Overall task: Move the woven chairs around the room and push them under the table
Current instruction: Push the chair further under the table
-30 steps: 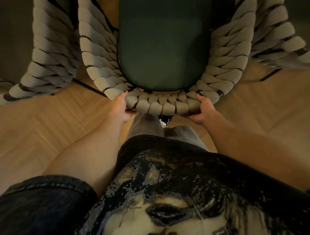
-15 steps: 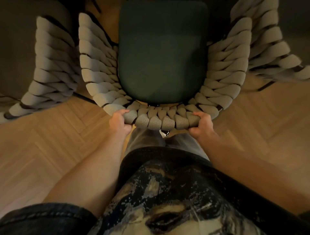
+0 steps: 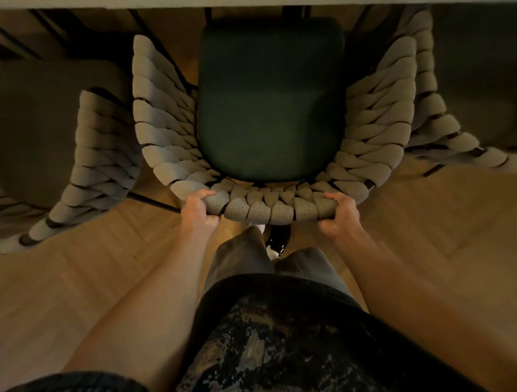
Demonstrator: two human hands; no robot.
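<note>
Both hands, left (image 3: 199, 210) and right (image 3: 339, 213), grip the woven back of a chair (image 3: 270, 98) stretching straight ahead, its seat front apparently just under the worktop (image 3: 251, 4) edge beyond.

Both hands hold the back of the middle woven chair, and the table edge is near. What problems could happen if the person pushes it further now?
1. The woven chair sits close between the left chair and the right chair; its arms may rub or catch on them.
2. The left hand and right hand grip only soft weave, so the grip could slip.
3. The shoe is right behind the chair, a possible trip.
</note>
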